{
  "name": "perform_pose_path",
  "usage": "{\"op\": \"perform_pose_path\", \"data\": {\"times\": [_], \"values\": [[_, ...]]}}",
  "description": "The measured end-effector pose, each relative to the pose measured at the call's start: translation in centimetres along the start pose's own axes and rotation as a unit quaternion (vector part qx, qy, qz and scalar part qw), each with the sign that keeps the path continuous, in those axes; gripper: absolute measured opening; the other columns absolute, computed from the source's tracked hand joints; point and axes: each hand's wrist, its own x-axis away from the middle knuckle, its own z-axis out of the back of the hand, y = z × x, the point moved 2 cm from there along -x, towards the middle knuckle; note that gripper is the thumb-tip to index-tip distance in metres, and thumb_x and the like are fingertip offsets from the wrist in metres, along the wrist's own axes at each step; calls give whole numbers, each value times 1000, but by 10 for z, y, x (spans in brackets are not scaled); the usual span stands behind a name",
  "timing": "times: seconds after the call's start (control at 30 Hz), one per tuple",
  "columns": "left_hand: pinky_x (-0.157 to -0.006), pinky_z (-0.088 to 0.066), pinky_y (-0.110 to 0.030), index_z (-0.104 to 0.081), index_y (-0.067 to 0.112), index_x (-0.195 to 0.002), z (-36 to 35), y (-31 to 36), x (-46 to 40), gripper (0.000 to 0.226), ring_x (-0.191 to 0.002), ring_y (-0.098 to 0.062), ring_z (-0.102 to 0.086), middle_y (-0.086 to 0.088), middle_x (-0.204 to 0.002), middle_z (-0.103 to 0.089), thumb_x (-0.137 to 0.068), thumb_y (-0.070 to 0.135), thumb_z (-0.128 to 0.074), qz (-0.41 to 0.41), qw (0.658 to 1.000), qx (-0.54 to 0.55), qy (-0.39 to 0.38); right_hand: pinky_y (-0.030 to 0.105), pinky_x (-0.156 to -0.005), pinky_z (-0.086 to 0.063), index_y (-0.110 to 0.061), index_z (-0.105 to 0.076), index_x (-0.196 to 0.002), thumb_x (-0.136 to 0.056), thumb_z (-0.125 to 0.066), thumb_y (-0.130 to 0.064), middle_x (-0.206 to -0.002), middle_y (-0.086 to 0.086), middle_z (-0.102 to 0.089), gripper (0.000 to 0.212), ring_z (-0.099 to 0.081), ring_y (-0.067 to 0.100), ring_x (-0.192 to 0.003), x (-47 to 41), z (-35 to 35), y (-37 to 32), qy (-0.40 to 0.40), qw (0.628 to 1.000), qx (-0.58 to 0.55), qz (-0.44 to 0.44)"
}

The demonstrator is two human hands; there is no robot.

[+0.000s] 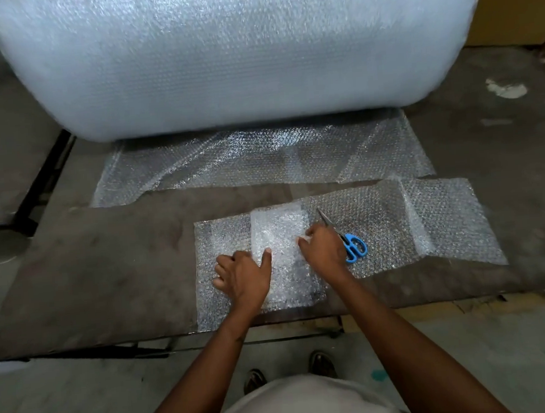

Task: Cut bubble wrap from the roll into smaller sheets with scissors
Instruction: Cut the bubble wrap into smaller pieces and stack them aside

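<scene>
Bubble wrap in a small clear folded sheet (280, 238) lies near us on the brown table (106, 268). Left hand (242, 274) presses it flat; right hand (321, 248) seems to pinch its edge, beside blue-handled scissors (349, 242).

I see a grey-brown bench (107, 278); the big bubble-wrap roll (239, 46) rests on its far side; its loose tail (261, 161) and a cut sheet (380, 230) lie flat.

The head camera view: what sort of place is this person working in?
Probably a packing or warehouse workroom. A huge bubble wrap roll stands at the back of a worn work table, cardboard boxes are stacked at the far right, and the floor is bare concrete.
</scene>
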Motion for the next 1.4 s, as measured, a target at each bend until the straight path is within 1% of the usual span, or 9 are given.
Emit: {"op": "perform_pose_path", "data": {"times": [0.23,0.33,0.53,0.7,0.87,1.0,1.13,1.27,1.4], "values": [[-82,-51,-36,-65,20,-103,4,-1,-20,32,-96,-21,-64,-2,-108,-64,-96,50,-76,-95,964,229,-93,44,-107,-42,-17,-44,-144,-99,-67,-44,-139,16,-50,57,-51,31,-126,4,2,-30,67,993,34,89],[-69,-52,-33,-58,17,-100,26,6,-19,18,-79,-13,-62,2,-91,-67,-103,26,-72,-89,875,426,-213,54,-118,-30,-18,-43,-148,-97,-58,-68,-150,17,-50,73,-45,36,-142,-12,13,-47,13,999,-25,18],[-85,-64,-52,-55,9,-139,53,-8,-21,42,-104,-35,-75,-21,-131,-73,-100,5,-70,39,722,638,-264,55,-119,-36,-18,-46,-160,-72,-46,-104,-166,14,-45,123,-47,38,-148,-13,25,-61,-223,944,-226,-89],[-90,-64,-59,-39,38,-142,61,-29,-28,69,-111,-31,-76,-15,-145,-64,-95,5,-78,-15,781,585,-219,44,-106,-51,-19,-58,-148,-82,-82,-66,-154,8,-59,85,-58,31,-138,-2,8,-72,-284,842,-447,-103],[-117,-47,-51,-34,54,-155,90,-49,-32,70,-155,-19,-37,12,-171,-29,-100,42,-76,-145,870,440,-170,47,-89,-60,-13,-61,-138,-96,-79,-13,-124,12,-77,46,-75,35,-111,-9,-28,-91,-271,845,-458,-53],[-121,-46,-52,-63,30,-139,106,-81,-51,29,-133,-1,-58,9,-149,-60,-111,34,-59,-130,893,419,-103,33,-68,-60,-16,-58,-144,-100,-74,-12,-128,14,-74,46,-75,26,-97,-8,-61,-117,-289,860,-421,-21],[-117,-52,-46,-61,27,-147,121,-131,-76,47,-144,-2,-52,15,-154,-59,-102,22,-75,-136,893,421,-82,32,-59,-58,-20,-58,-141,-96,-81,-19,-126,9,-74,51,-76,26,-97,5,-95,-150,-218,897,-383,-9],[-118,-45,-26,-39,23,-166,145,-182,-109,82,-150,4,-43,11,-168,-42,-96,12,-81,-173,901,390,-83,49,-89,-65,-27,-34,-157,-92,-83,-40,-141,5,-65,82,-70,22,-114,25,-130,-203,-199,915,-348,32],[-123,-44,-41,-24,34,-170,167,-235,-157,104,-153,4,-37,23,-169,-34,-88,37,-89,-189,917,328,-125,44,-115,-46,-45,-22,-162,-84,-91,-29,-165,6,-36,106,-44,23,-145,53,-168,-250,-185,940,-260,125]]}}
